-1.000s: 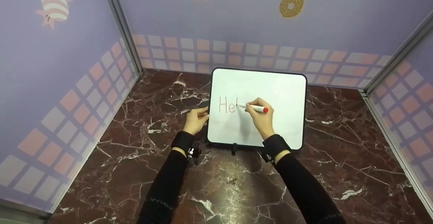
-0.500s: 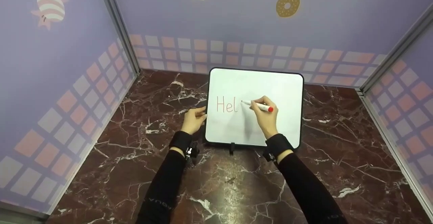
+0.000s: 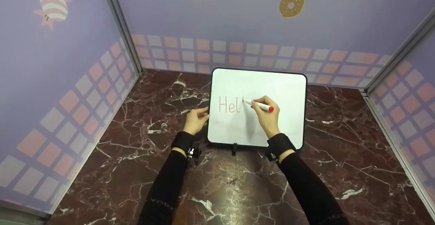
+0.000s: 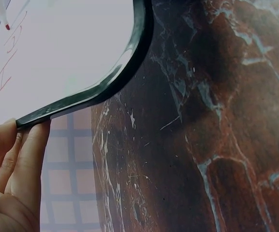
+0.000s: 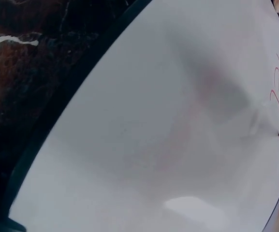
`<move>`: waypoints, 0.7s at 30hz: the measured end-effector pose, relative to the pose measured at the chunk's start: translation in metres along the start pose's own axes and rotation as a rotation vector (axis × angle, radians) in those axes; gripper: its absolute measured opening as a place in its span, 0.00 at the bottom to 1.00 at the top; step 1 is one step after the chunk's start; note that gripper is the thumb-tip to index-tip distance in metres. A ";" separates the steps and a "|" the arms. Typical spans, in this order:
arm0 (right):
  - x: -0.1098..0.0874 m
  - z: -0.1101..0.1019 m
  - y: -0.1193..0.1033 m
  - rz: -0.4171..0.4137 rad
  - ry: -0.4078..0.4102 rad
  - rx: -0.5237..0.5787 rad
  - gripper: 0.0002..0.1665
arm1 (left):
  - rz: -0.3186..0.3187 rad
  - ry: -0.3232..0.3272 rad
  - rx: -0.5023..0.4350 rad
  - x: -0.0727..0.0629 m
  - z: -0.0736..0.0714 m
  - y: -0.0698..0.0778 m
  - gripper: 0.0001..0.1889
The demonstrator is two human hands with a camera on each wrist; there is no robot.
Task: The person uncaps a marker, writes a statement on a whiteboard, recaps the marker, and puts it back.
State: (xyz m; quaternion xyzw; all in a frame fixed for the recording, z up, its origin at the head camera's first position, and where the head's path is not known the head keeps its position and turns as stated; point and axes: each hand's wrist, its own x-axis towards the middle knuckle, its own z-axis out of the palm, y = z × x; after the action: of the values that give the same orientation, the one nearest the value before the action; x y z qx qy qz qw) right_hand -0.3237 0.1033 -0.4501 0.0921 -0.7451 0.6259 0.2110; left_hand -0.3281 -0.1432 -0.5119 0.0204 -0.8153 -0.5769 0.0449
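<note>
Marker (image 3: 262, 106): white with red end; its tip is at the board surface, just right of the red letters "Hel" (image 3: 229, 105); contact cannot be told.
Right hand (image 3: 268, 118): its fingers pinch the marker.
Whiteboard (image 3: 255, 131): black-framed, on the table, a small black foot at its lower edge.
Left hand (image 3: 195, 121): thumb and fingers grip the board's left edge.
Table (image 3: 136, 184): dark red, white-veined.
Back wall (image 3: 238, 17): purple.

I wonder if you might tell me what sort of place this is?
Probably a partitioned work booth: patterned purple panels meet at metal corner strips and enclose a dark red marbled surface on three sides.
</note>
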 end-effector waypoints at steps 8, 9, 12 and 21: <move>-0.010 -0.010 0.004 0.044 -0.067 0.017 0.05 | 0.006 -0.001 0.019 -0.001 -0.001 0.002 0.21; -0.011 -0.011 0.003 0.045 -0.073 0.017 0.05 | 0.005 -0.002 0.021 -0.001 -0.002 0.002 0.21; -0.012 -0.015 0.002 0.042 -0.073 0.005 0.04 | 0.004 -0.001 0.019 -0.001 -0.002 0.003 0.21; -0.009 -0.023 0.003 0.020 0.009 0.035 0.06 | 0.003 0.000 0.006 -0.001 0.001 0.003 0.21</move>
State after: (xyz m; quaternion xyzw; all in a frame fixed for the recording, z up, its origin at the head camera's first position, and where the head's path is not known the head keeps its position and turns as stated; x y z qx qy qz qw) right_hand -0.3123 0.1253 -0.4538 0.0855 -0.7341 0.6412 0.2066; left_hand -0.3271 -0.1416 -0.5091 0.0194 -0.8171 -0.5744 0.0458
